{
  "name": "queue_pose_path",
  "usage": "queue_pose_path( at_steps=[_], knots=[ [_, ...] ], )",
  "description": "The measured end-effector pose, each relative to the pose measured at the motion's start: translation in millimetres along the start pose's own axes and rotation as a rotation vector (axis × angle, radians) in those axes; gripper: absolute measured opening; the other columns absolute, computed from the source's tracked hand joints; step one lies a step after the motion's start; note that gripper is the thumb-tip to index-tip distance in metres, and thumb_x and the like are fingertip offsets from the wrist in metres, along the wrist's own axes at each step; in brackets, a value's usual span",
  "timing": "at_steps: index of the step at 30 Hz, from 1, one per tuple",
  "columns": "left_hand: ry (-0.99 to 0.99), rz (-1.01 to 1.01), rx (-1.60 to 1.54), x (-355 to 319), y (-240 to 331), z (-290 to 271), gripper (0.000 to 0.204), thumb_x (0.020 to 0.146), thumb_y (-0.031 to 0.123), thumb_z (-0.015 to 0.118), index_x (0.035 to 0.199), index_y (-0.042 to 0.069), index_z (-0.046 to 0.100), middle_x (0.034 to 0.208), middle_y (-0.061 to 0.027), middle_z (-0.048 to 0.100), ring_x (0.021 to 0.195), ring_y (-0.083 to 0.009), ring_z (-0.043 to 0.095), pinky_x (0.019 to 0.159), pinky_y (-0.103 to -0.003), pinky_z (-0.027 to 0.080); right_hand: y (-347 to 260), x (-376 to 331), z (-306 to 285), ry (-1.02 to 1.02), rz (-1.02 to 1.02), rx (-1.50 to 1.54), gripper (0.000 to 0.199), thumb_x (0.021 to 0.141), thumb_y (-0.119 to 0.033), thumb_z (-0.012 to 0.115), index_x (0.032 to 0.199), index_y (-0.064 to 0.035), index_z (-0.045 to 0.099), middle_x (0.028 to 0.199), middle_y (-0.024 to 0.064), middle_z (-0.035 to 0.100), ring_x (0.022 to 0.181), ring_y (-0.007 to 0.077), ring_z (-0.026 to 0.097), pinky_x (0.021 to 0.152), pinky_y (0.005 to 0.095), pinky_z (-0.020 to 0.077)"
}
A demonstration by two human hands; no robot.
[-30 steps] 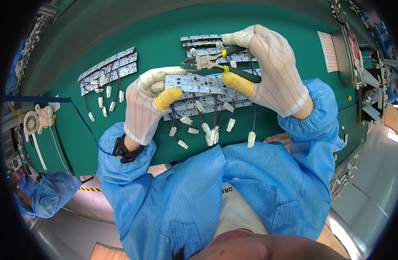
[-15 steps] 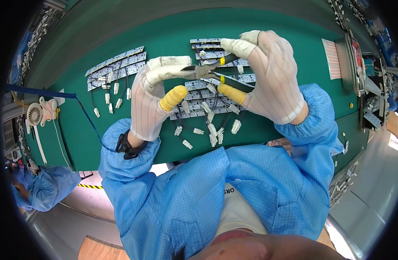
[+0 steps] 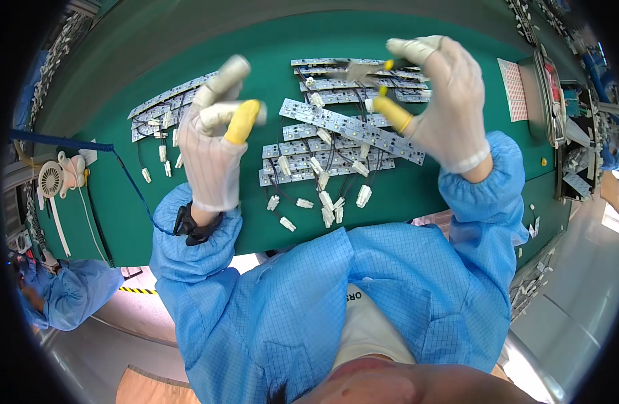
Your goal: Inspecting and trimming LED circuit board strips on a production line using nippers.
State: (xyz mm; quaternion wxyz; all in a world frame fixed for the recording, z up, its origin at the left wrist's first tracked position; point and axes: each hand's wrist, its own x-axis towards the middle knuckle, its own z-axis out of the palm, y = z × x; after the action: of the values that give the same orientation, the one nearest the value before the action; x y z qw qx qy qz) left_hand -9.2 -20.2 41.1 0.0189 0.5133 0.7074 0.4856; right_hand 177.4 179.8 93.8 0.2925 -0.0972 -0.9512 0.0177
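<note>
green mat, two gloved hands above led strip boards

green bench mat (image 3: pixel 430 195) covers the work surface. far left edge: a blue coiled cord (image 3: pixel 87 146) runs across the mat toward a dark wrist strap (image 3: pixel 196 227) on the left forearm. a white fan-like part (image 3: pixel 51 179) sits at the bench edge, off the mat.

left group of led strips (image 3: pixel 164 108) lies fanned on the mat, wires and white connectors trailing below it. left hand (image 3: pixel 212 148), white glove with a yellow fingertip cot, is raised just right of that group; fingers loosely curled, thumb and forefinger apart, nothing held.

centre: main stack of led strips (image 3: pixel 323 151), several rows deep, white connectors (image 3: pixel 329 202) hanging off short dark wires at its near edge. one strip board (image 3: pixel 350 128) lies slanted across the stack, between the two hands, touching neither as far as can be seen.

right hand (image 3: pixel 444 101), also gloved with a yellow cot, is raised over the upper right of the stack. it is closed around small cutting pliers (image 3: pixel 363 67), yellow handle showing, jaws pointing left over the top strips.

far right: a pink-gridded sheet (image 3: pixel 513 87) and a metal tray (image 3: pixel 548 94).
</note>
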Motion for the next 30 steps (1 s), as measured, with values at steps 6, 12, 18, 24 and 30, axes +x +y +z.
queue_pose_path(
  at_steps=[6, 12, 18, 24, 30],
  knots=[
    [0.11, -0.087, -0.273, 6, -6, 20, 0.047, 0.076, 0.03, 0.07, 0.117, 0.012, 0.057, 0.13, -0.0125, 0.048, 0.119, -0.0296, 0.047, 0.098, -0.038, 0.041, 32, -13, -2, 0.072, 0.052, -0.055, 0.054, 0.058, -0.02, 0.08, 0.105, -0.007, 0.057, 0.092, 0.0072, 0.059, 0.081, 0.0226, 0.057, 0.07, 0.0322, 0.0461],
    [0.048, 0.25, 0.015, 7, 1, 22, 0.041, 0.068, 0.046, 0.07, 0.093, 0.013, 0.069, 0.124, -0.0128, 0.053, 0.119, -0.0326, 0.047, 0.101, -0.043, 0.036, -14, -11, -9, -0.052, 0.012, 0.117, 0.058, 0.055, -0.026, 0.08, 0.105, -0.0107, 0.056, 0.096, 0.0048, 0.054, 0.087, 0.024, 0.052, 0.076, 0.0355, 0.0381],
    [-0.062, 0.106, -0.17, -4, 2, 21, 0.034, 0.069, 0.041, 0.072, 0.086, 0.011, 0.068, 0.127, -0.0162, 0.05, 0.122, -0.0323, 0.044, 0.101, -0.042, 0.035, -36, -5, -1, -0.085, -0.045, 0.06, 0.061, 0.051, -0.026, 0.081, 0.106, -0.0115, 0.059, 0.098, 0.0044, 0.054, 0.089, 0.0224, 0.052, 0.077, 0.0365, 0.037],
    [0.028, 0.055, -0.426, -4, -4, 22, 0.021, 0.076, 0.026, 0.071, 0.084, 0.009, 0.063, 0.132, -0.0179, 0.043, 0.124, -0.0322, 0.042, 0.102, -0.042, 0.035, -39, -5, 3, -0.055, -0.085, 0.034, 0.052, 0.053, -0.03, 0.079, 0.099, -0.0128, 0.062, 0.097, 0.0024, 0.054, 0.09, 0.0203, 0.052, 0.076, 0.0383, 0.0359],
    [0.113, 0.078, -0.308, 4, -5, 11, 0.009, 0.086, 0.016, 0.06, 0.087, 0.007, 0.059, 0.136, -0.0189, 0.038, 0.127, -0.0355, 0.037, 0.105, -0.048, 0.031, -34, -3, 2, -0.04, -0.065, 0.067, 0.068, 0.046, -0.026, 0.083, 0.108, -0.0114, 0.06, 0.098, 0.0059, 0.055, 0.089, 0.024, 0.052, 0.079, 0.0366, 0.0377]
  ],
)
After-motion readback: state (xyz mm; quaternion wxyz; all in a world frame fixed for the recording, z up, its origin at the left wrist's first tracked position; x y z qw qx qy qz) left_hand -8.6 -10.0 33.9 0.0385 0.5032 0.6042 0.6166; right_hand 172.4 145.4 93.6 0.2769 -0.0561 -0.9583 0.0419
